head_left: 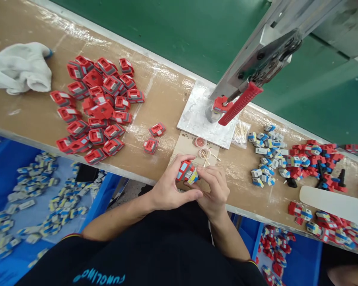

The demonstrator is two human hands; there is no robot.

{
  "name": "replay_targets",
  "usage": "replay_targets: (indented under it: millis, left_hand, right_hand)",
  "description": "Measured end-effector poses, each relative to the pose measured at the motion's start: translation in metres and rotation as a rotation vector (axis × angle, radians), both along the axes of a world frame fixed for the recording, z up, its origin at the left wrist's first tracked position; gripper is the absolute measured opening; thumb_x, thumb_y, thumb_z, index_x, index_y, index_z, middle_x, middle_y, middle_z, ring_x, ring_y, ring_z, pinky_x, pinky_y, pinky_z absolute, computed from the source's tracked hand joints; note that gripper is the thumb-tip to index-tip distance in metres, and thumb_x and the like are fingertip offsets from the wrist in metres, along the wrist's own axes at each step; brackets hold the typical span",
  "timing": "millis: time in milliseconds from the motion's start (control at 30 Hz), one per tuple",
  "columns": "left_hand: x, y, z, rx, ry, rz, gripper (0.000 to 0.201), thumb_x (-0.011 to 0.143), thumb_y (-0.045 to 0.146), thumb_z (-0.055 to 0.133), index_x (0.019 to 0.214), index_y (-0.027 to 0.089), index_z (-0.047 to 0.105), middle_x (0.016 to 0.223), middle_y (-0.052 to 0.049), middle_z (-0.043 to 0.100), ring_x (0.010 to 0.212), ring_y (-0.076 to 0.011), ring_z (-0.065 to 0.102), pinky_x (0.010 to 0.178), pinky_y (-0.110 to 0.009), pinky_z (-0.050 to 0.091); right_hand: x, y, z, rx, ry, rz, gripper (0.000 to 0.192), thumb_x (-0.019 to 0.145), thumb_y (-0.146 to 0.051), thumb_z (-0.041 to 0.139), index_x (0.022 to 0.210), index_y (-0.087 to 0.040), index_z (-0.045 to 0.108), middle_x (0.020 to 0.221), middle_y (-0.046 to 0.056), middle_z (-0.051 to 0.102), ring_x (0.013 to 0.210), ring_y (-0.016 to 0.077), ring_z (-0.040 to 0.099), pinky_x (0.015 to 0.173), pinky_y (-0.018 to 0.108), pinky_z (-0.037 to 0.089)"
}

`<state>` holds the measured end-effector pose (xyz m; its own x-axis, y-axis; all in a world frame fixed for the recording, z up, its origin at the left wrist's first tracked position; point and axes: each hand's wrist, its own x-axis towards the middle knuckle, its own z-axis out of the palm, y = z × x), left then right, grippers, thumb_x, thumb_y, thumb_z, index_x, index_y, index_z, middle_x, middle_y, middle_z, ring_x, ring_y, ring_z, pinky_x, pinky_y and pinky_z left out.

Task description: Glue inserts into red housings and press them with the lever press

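Over the bench's front edge, my left hand is closed around a red and grey toy car part. My right hand pinches a small yellow, white and blue piece at the right end of that part. The two pieces touch; whether they are joined I cannot tell. Just beyond my hands, cotton swabs rest across a small round dish. Behind it is another dish with reddish contents. Both stand on a piece of cardboard.
A toggle clamp with a red handle rises from a metal plate, over a red part. Red shells are heaped left, near white gloves. Small white-blue pieces lie right. Blue bins flank me.
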<state>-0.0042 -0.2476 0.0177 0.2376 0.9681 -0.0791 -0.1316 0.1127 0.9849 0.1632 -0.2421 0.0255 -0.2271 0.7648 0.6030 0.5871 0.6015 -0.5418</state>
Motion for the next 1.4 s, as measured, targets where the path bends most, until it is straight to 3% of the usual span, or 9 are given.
replay_targets:
  millis: [267, 467, 533, 667, 900, 1067, 1133, 1233, 1400]
  left_hand:
    - [-0.007, 0.008, -0.002, 0.097, 0.08, -0.054, 0.057, 0.088, 0.031, 0.079, 0.139, 0.018, 0.057, 0.124, -0.011, 0.067, 0.113, -0.026, 0.069, 0.106, -0.04, 0.057]
    - [-0.027, 0.013, 0.007, 0.341, 0.038, -0.327, 0.067, 0.089, 0.032, 0.082, 0.149, 0.021, 0.056, 0.15, -0.019, 0.057, 0.144, -0.0342, 0.056, 0.121, -0.048, 0.048]
    - [-0.03, 0.014, 0.012, 0.41, 0.034, -0.403, 0.064, 0.092, 0.028, 0.078, 0.15, 0.019, 0.053, 0.15, -0.02, 0.057, 0.146, -0.0337, 0.054, 0.123, -0.047, 0.046]
    - [-0.03, 0.014, 0.015, 0.394, 0.071, -0.491, 0.045, 0.095, 0.023, 0.07, 0.137, 0.016, 0.056, 0.129, -0.018, 0.067, 0.123, -0.0284, 0.067, 0.109, -0.04, 0.056]
    - [-0.031, 0.017, 0.015, 0.38, 0.024, -0.636, 0.042, 0.091, 0.024, 0.069, 0.131, 0.015, 0.058, 0.12, -0.015, 0.07, 0.11, -0.025, 0.068, 0.1, -0.037, 0.057]
    - [-0.043, 0.022, 0.021, 0.318, 0.048, -0.529, 0.043, 0.088, 0.026, 0.077, 0.128, 0.019, 0.064, 0.122, -0.013, 0.072, 0.111, -0.0247, 0.07, 0.103, -0.037, 0.058]
    - [-0.054, 0.025, 0.02, 0.311, 0.043, -0.397, 0.048, 0.084, 0.028, 0.084, 0.128, 0.019, 0.067, 0.126, -0.015, 0.072, 0.117, -0.0273, 0.069, 0.104, -0.038, 0.058]
    - [-0.072, 0.03, 0.011, 0.199, -0.023, -0.117, 0.053, 0.08, 0.028, 0.09, 0.128, 0.02, 0.07, 0.122, -0.015, 0.074, 0.098, -0.021, 0.073, 0.083, -0.027, 0.061]
    - [-0.09, 0.022, 0.003, -0.037, -0.243, 0.14, 0.059, 0.07, 0.025, 0.097, 0.124, 0.024, 0.072, 0.108, -0.009, 0.076, 0.08, -0.0156, 0.07, 0.066, -0.019, 0.057]
  right_hand:
    - [0.009, 0.007, -0.008, 0.023, 0.019, 0.132, 0.043, 0.098, -0.019, 0.07, 0.139, -0.029, 0.064, 0.097, 0.006, 0.081, 0.083, 0.0237, 0.078, 0.071, 0.04, 0.065]
    - [0.034, 0.021, 0.006, -0.348, 0.091, 0.45, 0.086, 0.089, -0.061, 0.076, 0.163, -0.033, 0.043, 0.156, 0.015, 0.06, 0.143, 0.0334, 0.061, 0.112, 0.051, 0.059]
    - [0.035, 0.023, 0.008, -0.44, 0.14, 0.554, 0.083, 0.089, -0.058, 0.077, 0.162, -0.036, 0.044, 0.153, 0.011, 0.065, 0.141, 0.0306, 0.064, 0.116, 0.049, 0.057]
    - [0.034, 0.022, 0.005, -0.471, 0.289, 0.585, 0.069, 0.087, -0.046, 0.083, 0.151, -0.038, 0.059, 0.131, 0.008, 0.078, 0.121, 0.0254, 0.076, 0.103, 0.039, 0.065]
    - [0.03, 0.018, 0.017, -0.467, 0.264, 0.627, 0.065, 0.083, -0.045, 0.087, 0.142, -0.035, 0.062, 0.118, 0.007, 0.075, 0.107, 0.0232, 0.077, 0.089, 0.035, 0.065]
    - [0.036, 0.034, 0.039, -0.424, 0.128, 0.606, 0.053, 0.09, -0.052, 0.079, 0.134, -0.03, 0.06, 0.119, 0.009, 0.072, 0.117, 0.0249, 0.072, 0.094, 0.037, 0.063]
    - [0.049, 0.05, 0.045, -0.319, 0.162, 0.448, 0.042, 0.093, -0.051, 0.077, 0.126, -0.031, 0.062, 0.113, 0.006, 0.069, 0.117, 0.025, 0.07, 0.089, 0.037, 0.062]
    - [0.069, 0.084, 0.048, -0.251, 0.169, 0.212, 0.028, 0.095, -0.041, 0.078, 0.117, -0.032, 0.063, 0.11, 0.003, 0.067, 0.098, 0.0198, 0.069, 0.081, 0.034, 0.06]
    - [0.081, 0.134, 0.064, -0.524, -0.029, 0.537, 0.031, 0.093, -0.055, 0.076, 0.108, -0.029, 0.07, 0.118, 0.005, 0.072, 0.076, 0.0145, 0.069, 0.076, 0.038, 0.063]
